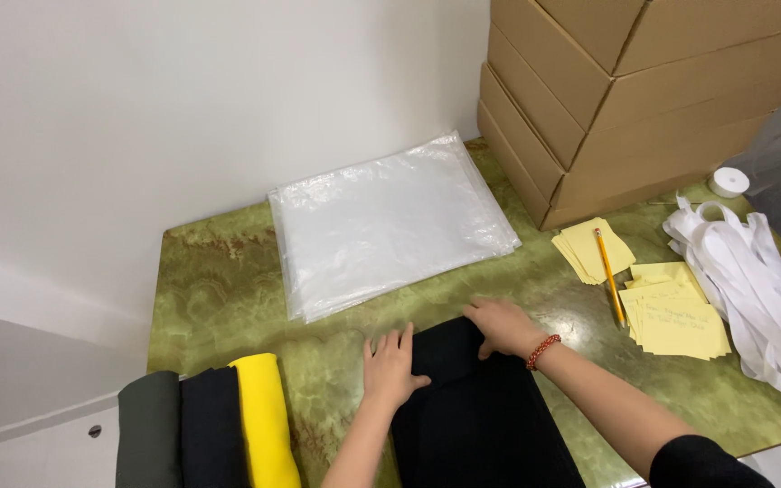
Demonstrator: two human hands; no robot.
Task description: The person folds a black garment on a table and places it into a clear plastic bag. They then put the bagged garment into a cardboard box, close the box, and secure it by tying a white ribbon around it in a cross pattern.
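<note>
Black folded fabric [481,407] lies on the green marbled tabletop [228,280], at its near edge. The left hand [392,366] rests flat and open on the cloth's far left corner; the right hand [502,327], a red beaded bracelet [542,351] at its wrist, presses open-palmed on the far right corner. A stack of clear plastic bags [390,221] lies just beyond.

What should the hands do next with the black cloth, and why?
Probably smooth the black cloth flat and fold it over. Both the left hand and right hand press flat on its far edge, and rolled cloths already lie beside it, near a stack of clear plastic bags.
</note>
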